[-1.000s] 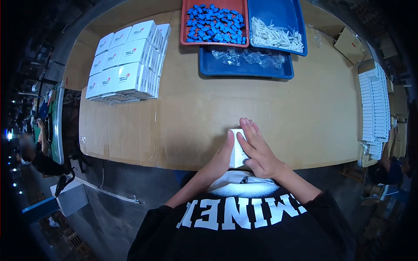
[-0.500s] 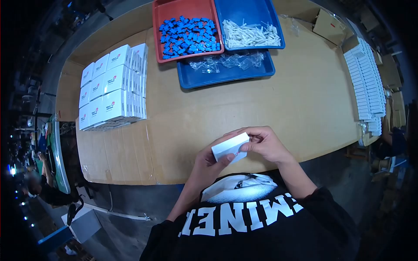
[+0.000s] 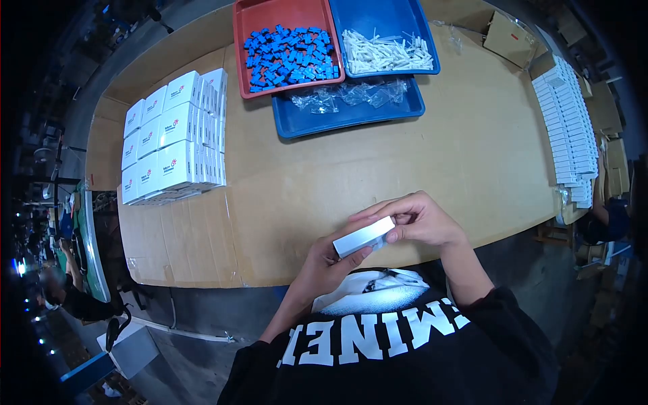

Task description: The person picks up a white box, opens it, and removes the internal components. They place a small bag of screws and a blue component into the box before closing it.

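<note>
A small white box is held between my two hands above the table's near edge, its narrow side facing up. My left hand grips its left end, with the thumb along the near side. The right end is pinched by my right hand, thumb in front and fingers behind. Part of the box's printed face is hidden by my thumbs and by its tilt.
White boxes are stacked at the left, more at the right. A red tray of blue parts, a blue tray of white pieces and a lower blue tray with clear bags lie at the back. Another person is far left.
The box has tilted so that its narrow side shows more and its printed face less. Both hands have shifted slightly, my right hand a little to the right.
</note>
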The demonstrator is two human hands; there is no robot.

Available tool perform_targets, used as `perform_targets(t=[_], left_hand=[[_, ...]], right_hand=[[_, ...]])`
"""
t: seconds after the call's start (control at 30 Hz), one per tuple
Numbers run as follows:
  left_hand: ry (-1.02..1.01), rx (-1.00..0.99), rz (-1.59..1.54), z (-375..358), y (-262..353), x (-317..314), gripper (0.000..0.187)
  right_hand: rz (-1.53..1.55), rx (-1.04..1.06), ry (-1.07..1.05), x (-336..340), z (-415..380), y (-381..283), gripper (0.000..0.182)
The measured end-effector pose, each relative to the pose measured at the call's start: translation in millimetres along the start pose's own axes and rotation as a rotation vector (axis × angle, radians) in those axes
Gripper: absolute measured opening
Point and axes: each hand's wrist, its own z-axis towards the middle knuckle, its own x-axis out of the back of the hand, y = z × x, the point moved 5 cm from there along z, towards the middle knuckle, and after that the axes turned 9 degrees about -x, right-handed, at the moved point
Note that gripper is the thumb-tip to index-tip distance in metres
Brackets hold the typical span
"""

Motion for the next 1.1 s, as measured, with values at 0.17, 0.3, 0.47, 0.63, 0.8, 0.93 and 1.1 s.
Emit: perform_targets(t=[0.17,0.3,0.47,0.63,0.8,0.93,1.1], left_hand=[[-0.016,-0.035,0.02,-0.2,6.8,3.3,0.046],[0.083,-0.102,0.004,2.7,-7.2,3.5,0.047],[0.335,-0.258,-0.299,11.0,-0.7,11.8,0.058],[0.454,-0.365,-0.052,16.8,5.5,26.6,0.066],[0.203,-0.369,0.27,17.4,21.5,30.7,0.072],[0.119,-0.237,0.074,16.4,4.1,26.1,0.055],[0.223,-0.393,0.016,17.6,17.9,22.2,0.042]], right_hand=[[-0.212,0.093,0.083,-4.4,-0.3,-0.9,0.032],[-0.109,0.044,0.12,-2.5,9.9,8.5,0.046],[0.019,0.057,0.198,-7.3,23.4,31.7,0.045],[-0.002,0.225,0.324,3.4,17.5,22.1,0.04],[-0.321,0.125,0.359,-7.8,11.9,-11.5,0.042],[-0.283,0.122,0.387,-10.2,15.6,2.8,0.041],[0.05,0.124,0.284,-7.3,10.9,11.5,0.033]])
